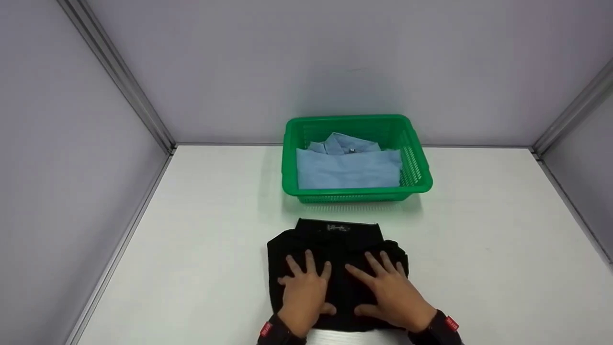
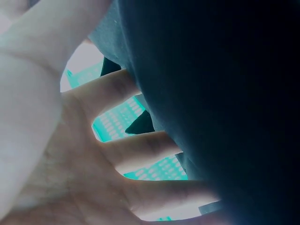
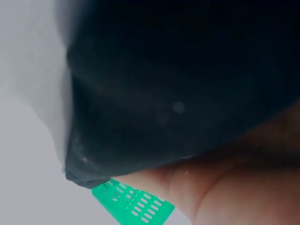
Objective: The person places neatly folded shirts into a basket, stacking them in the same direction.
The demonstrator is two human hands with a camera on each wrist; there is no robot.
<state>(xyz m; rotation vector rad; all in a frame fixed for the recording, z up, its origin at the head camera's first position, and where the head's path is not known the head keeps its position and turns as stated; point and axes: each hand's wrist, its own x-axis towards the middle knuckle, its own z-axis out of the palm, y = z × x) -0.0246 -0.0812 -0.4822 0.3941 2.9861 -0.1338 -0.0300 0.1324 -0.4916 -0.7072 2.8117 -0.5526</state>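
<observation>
A folded black shirt (image 1: 339, 287) lies on the white table, its collar pointing to the back and a label showing inside the neck. My left hand (image 1: 305, 292) rests on the left half of the shirt with the fingers spread. On the right half, my right hand (image 1: 393, 294) lies with its fingers also spread and straight, thumb pointing inward. Dark cloth (image 2: 211, 93) fills much of the left wrist view, with the straight fingers reaching up to it. In the right wrist view the black cloth (image 3: 164, 93) hides most of the fingers.
Behind the shirt stands a green plastic basket (image 1: 364, 191) with perforated sides. Inside it is a folded light blue shirt (image 1: 349, 172), collar toward the back. Grey panels (image 1: 230, 72) enclose the table (image 1: 206, 239) at the back and both sides.
</observation>
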